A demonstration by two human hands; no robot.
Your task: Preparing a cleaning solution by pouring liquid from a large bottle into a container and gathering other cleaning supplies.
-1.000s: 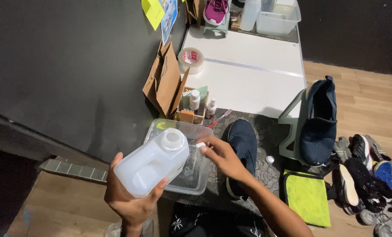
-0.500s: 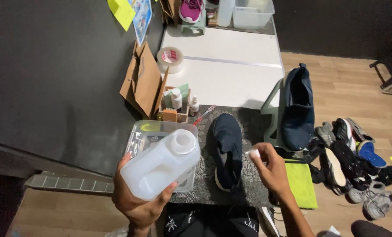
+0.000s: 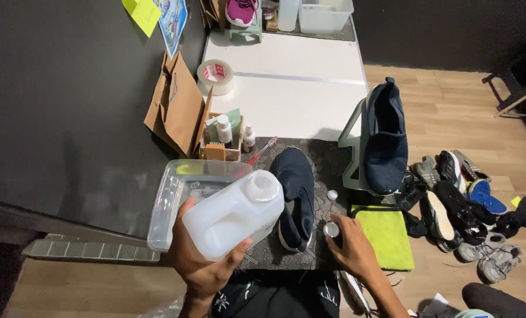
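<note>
Left hand [image 3: 207,265] gripping jug [image 3: 233,215], open mouth tilted up-right over tub [image 3: 163,218]; right hand [image 3: 351,247] pinching cap [image 3: 332,229] on mat's [image 3: 328,159] right edge, beside shoe [image 3: 295,197].

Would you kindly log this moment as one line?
left hand: holds open white jug tilted over clear tub | right hand: sets cap on mat

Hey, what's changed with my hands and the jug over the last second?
The right hand left the jug's mouth and carried the small white cap rightward, down to the dark mat beside the navy shoe. The left hand still holds the white jug, now uncapped, over the clear tub.
</note>
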